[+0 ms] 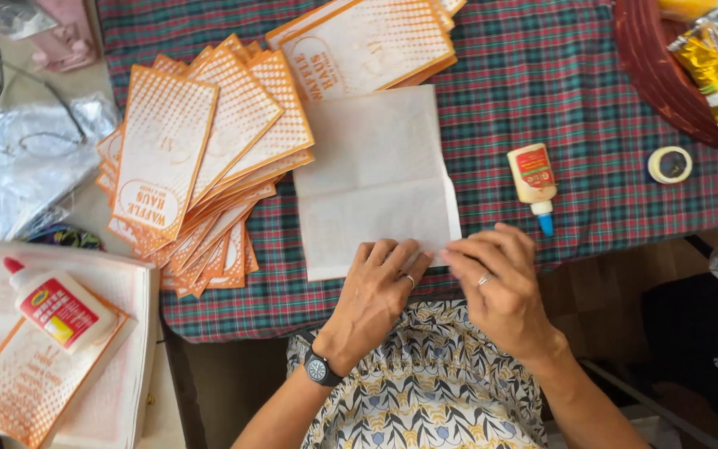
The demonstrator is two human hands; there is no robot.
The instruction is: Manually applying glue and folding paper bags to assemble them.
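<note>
At the lower left of the frame a red-capped glue bottle lay on a stack of paper bags. Above it, orange dotted bags fanned across the plaid tablecloth. At centre lay a plain white, creased paper sheet. My left hand rested flat on its lower edge, fingers spread, gripping nothing. My right hand pinched the sheet's lower right corner. Further right stood a small glue bottle with a blue tip and a tape roll.
</note>
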